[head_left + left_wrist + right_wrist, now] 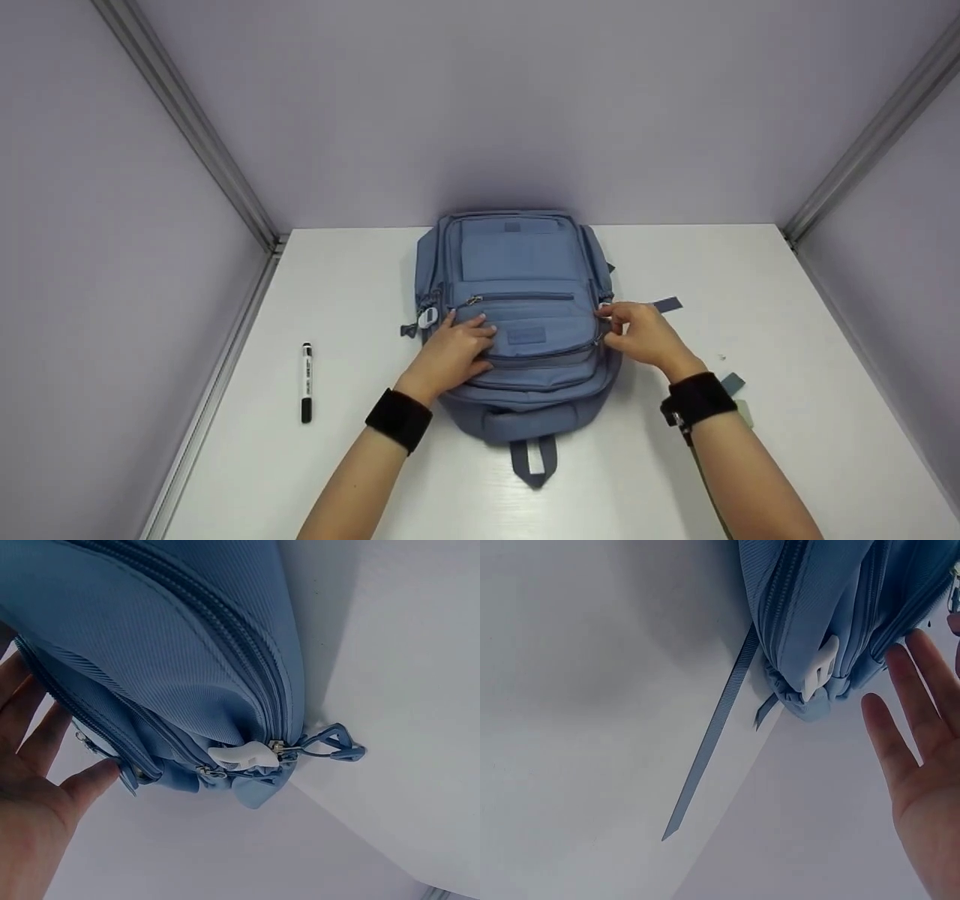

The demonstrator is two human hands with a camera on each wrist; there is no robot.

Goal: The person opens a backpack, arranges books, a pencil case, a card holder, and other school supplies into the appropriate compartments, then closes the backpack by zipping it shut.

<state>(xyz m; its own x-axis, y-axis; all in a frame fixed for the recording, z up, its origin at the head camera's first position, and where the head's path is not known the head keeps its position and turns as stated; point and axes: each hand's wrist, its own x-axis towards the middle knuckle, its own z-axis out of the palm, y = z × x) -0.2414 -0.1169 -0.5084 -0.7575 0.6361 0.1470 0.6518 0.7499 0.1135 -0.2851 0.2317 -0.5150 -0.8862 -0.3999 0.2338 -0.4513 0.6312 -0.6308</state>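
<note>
A blue backpack [525, 259] lies front side up on the white table, its top handle loop [535, 461] toward the person. My left hand [451, 352] rests with spread fingers on the left of the front pocket, below a short zip [525, 298]. In the left wrist view its thumb [94, 784] touches the pocket's edge. At the right end of the curved front zip, my right hand [643, 334] pinches a zip pull between thumb and forefinger. Metal of that pull [954, 596] shows at the right wrist view's edge; the other fingers are extended.
A black-and-white marker [307, 382] lies left of the backpack. White side buckles [428, 318] and loose straps [667, 304] stick out at the bag's sides. Pale walls [510, 112] enclose the table at the back and both sides.
</note>
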